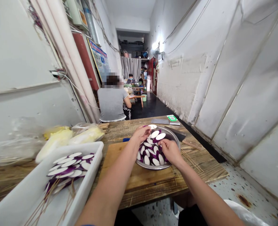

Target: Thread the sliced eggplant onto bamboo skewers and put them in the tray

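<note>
A steel bowl (150, 167) full of purple-skinned, white-fleshed eggplant slices (156, 162) stands partly on a wooden cutting board (115, 157). Over its far left rim, my left hand (141, 135) is closed on one eggplant slice (152, 126). My right hand (170, 151) is pinched shut over the bowl's right side, close to a slice with its white face up. What those fingertips hold is too small to tell. Several thin bamboo skewers (192, 160) lie on the table to the right of the bowl.
On the left, a white plastic tray (14, 202) holds skewered eggplant slices (68, 163). Bags (87, 135) lie behind it. A cleaver (162, 121) and a dark-bladed knife (190, 144) rest beyond and beside the bowl. One person (112, 102) sits ahead, another farther back.
</note>
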A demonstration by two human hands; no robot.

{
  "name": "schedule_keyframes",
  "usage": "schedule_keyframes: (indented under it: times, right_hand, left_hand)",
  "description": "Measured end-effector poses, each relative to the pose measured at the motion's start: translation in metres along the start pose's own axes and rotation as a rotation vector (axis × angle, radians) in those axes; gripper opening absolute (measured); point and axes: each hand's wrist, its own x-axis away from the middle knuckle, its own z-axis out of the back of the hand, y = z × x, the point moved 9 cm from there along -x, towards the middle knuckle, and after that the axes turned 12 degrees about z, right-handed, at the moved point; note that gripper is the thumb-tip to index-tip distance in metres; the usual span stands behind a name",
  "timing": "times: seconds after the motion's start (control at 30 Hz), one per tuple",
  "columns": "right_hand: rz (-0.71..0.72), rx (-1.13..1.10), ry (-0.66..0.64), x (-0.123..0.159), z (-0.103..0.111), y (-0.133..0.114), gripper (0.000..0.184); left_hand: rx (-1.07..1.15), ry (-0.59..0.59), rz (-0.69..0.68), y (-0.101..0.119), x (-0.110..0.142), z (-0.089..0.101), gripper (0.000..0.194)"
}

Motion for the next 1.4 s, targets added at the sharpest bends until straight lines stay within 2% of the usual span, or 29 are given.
schedule_keyframes:
  times: [0.3, 0.57, 1.0, 1.4]
  right_hand:
    - [0.002, -0.015, -0.051, -0.001, -0.005, 0.000, 0.029]
    - [-0.018, -0.047, -0.046, -0.002, -0.004, 0.000, 0.029]
    - [-0.013, -0.048, -0.054, -0.003, -0.006, 0.003, 0.029]
    - [-0.020, -0.032, -0.071, -0.003, -0.007, 0.004, 0.029]
  left_hand:
    - [0.189, -0.101, 0.131, -0.010, -0.004, -0.004, 0.016]
    - [0.200, -0.144, 0.133, -0.010, -0.005, -0.008, 0.021]
    - [0.206, -0.091, 0.127, -0.009, -0.004, -0.005, 0.015]
    - [0.209, -0.053, 0.134, -0.011, -0.001, -0.005, 0.017]
